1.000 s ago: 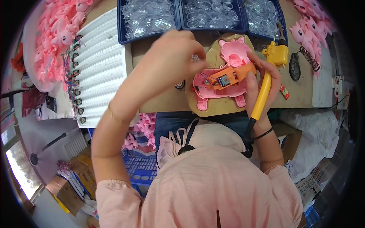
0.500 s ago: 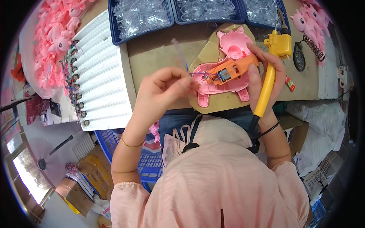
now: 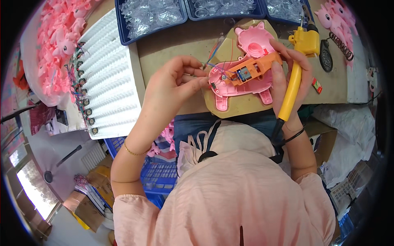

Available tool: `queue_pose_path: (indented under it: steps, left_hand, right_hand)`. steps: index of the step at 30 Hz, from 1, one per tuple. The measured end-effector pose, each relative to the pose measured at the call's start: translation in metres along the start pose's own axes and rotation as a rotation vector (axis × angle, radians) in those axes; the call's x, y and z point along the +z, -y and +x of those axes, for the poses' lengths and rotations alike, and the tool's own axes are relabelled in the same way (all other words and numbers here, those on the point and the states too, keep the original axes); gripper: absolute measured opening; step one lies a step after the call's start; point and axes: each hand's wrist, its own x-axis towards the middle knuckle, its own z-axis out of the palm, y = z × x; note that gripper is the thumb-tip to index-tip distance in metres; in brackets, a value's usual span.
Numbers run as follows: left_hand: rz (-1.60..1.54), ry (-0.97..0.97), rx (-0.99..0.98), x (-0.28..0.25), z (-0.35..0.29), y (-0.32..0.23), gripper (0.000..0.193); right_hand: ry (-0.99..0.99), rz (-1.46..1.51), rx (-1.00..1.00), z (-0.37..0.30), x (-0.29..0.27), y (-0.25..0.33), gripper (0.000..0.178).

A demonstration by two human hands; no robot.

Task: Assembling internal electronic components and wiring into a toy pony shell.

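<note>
Pinching thin wires, the left hand (image 3: 174,84) is held just left of the pink toy shell (image 3: 240,84); the right hand (image 3: 289,71), gripping a yellow soldering iron (image 3: 290,92), is closed on the shell's right end, long axis left-right.

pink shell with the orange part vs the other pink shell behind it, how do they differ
The near pink shell carries an orange motor block and thin wires, and both the left hand and the right hand touch it. The far pink shell is empty, showing only a round hollow, with no hand on it. Both are pink plastic on the tan board.
</note>
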Motion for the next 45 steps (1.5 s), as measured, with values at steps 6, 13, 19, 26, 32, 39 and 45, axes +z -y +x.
queue_pose_path:
  steps: [6,13,19,26,32,39,45]
  left_hand:
    - [0.080,0.099,0.025,-0.007,0.003,-0.005,0.015]
    - [0.541,0.118,0.073,-0.012,0.000,-0.012,0.012]
    - [0.870,0.106,0.355,-0.014,-0.003,-0.011,0.015]
    - [0.288,0.243,-0.008,-0.026,0.011,-0.005,0.016]
    - [0.080,0.321,-0.054,-0.023,0.018,-0.005,0.019]
    - [0.229,0.401,0.142,-0.020,0.030,-0.007,0.016]
    - [0.411,0.487,0.569,-0.013,0.052,0.007,0.014]
  right_hand:
    - [-0.001,0.058,0.022,0.001,0.001,0.006,0.031]
    - [0.014,-0.013,-0.007,0.001,-0.001,0.004,0.030]
    - [-0.008,0.034,-0.018,0.000,0.001,0.004,0.030]
    - [-0.004,-0.009,-0.054,0.001,0.002,0.002,0.030]
    - [-0.025,0.007,-0.051,0.001,0.004,0.001,0.030]
    - [-0.049,0.040,-0.031,0.002,0.004,0.001,0.031]
    - [-0.061,0.055,-0.037,0.000,0.000,-0.005,0.033]
